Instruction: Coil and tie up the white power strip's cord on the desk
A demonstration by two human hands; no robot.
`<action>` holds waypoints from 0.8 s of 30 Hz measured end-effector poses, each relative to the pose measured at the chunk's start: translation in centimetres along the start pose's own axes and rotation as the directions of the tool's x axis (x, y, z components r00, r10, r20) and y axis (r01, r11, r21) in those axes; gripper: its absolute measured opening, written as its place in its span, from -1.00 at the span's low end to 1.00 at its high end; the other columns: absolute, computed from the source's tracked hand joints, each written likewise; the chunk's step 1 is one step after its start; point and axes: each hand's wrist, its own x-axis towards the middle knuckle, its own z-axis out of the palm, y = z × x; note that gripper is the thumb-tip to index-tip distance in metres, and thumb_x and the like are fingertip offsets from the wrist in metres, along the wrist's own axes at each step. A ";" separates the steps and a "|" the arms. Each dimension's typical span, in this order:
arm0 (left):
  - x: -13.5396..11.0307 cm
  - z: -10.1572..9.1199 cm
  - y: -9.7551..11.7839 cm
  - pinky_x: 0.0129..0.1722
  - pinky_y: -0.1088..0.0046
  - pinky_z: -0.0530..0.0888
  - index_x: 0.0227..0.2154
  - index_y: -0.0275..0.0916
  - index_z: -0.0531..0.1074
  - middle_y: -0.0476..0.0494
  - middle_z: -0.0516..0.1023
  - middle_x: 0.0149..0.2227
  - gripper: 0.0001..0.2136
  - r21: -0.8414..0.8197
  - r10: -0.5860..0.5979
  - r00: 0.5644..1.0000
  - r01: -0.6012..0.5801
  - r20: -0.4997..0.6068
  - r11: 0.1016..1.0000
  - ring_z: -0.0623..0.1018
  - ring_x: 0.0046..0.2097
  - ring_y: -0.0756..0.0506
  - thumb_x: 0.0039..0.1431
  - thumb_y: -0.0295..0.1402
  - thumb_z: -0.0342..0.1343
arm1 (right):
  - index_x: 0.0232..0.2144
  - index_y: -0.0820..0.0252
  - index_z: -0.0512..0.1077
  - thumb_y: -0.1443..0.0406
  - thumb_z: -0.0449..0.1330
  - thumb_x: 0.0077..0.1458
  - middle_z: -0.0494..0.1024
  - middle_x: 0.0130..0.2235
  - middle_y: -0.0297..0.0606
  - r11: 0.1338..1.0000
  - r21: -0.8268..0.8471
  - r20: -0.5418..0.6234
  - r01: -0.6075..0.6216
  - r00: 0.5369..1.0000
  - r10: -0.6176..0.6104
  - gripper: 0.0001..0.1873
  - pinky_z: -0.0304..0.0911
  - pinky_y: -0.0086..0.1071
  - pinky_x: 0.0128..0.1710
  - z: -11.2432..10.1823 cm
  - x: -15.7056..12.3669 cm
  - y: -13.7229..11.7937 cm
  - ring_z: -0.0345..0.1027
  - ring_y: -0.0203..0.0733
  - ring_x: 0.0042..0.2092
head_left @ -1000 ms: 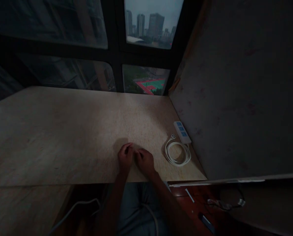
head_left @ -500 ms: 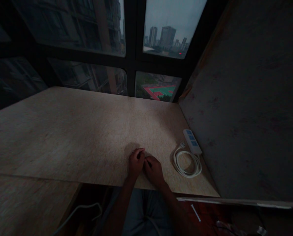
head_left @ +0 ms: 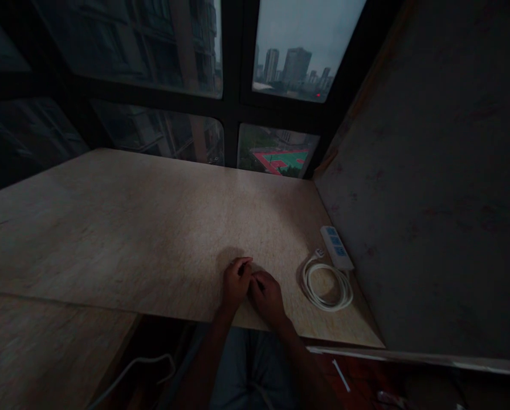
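Both my hands rest together on the near edge of a pale wooden tabletop [head_left: 130,228]. My left hand [head_left: 235,283] has its fingers curled, the fingertips touching my right hand [head_left: 268,295], whose fingers are curled too. The light is dim and I cannot make out anything between the fingers. A white power strip [head_left: 336,247] with blue sockets lies to the right of my hands, its white cable [head_left: 326,283] coiled beside it.
A grey wall panel [head_left: 429,199] closes the table's right side. Dark-framed windows [head_left: 233,108] stand behind the table. A lower tabletop [head_left: 45,353] sits at the near left. A white cord [head_left: 130,364] hangs under the table by my legs.
My hands have drawn closer together, fingertips now touching. The camera has tilted and shifted, so the table and power strip sit a little further right in view.
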 end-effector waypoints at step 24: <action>0.0 0.0 0.0 -0.09 0.32 0.46 -0.26 -0.26 0.51 -0.18 0.60 -0.22 -0.81 0.012 0.014 1.000 -0.014 0.010 1.000 0.56 -0.15 -0.11 0.19 -0.36 0.02 | -0.45 0.20 0.43 0.26 0.00 0.24 0.49 -0.40 -0.24 1.000 0.020 -0.012 0.008 1.000 -0.008 -0.71 0.15 -0.38 -0.28 0.2 -0.1 0.3 0.30 -0.21 -0.33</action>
